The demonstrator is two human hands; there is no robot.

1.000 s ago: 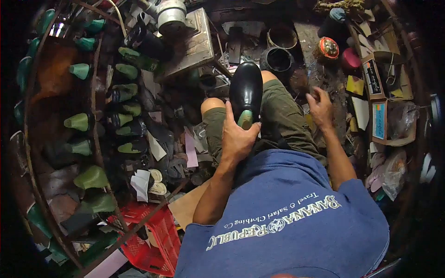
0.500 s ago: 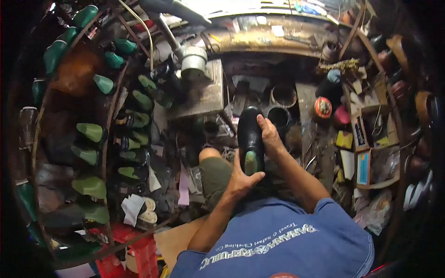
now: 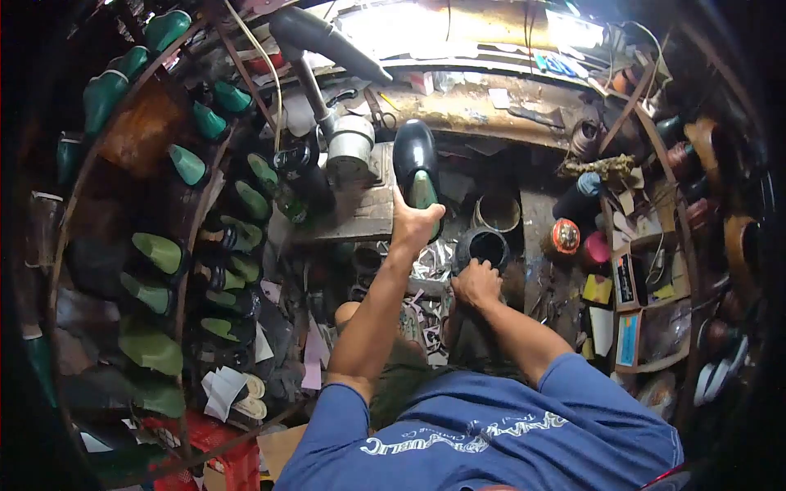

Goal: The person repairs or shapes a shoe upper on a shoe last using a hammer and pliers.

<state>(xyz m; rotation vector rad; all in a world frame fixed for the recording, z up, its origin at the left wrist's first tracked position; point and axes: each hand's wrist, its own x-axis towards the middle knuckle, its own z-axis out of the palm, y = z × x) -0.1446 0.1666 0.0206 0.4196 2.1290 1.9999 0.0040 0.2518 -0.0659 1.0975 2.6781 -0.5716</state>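
A glossy black shoe [image 3: 414, 146] with a green last [image 3: 422, 191] inside it is raised in front of the workbench, toe pointing away from me. My left hand [image 3: 418, 222] is wrapped round its heel end, thumb on the right side. Lower and to the right, my right hand [image 3: 477, 284] is beside the near rim of a dark round pot [image 3: 481, 248]. Its fingers are curled, and what they hold, if anything, is hidden.
Racks of green lasts [image 3: 157, 252] stand on the left. A metal post holder [image 3: 350, 147] sits on a wooden block left of the shoe. Behind is a workbench [image 3: 458, 102] with scissors. Boxes [image 3: 626, 340] and a red-topped container [image 3: 565, 236] are on the right.
The shoe has moved up and away from my lap in my left hand. My right hand has let go of the shoe and moved down beside the dark pot.
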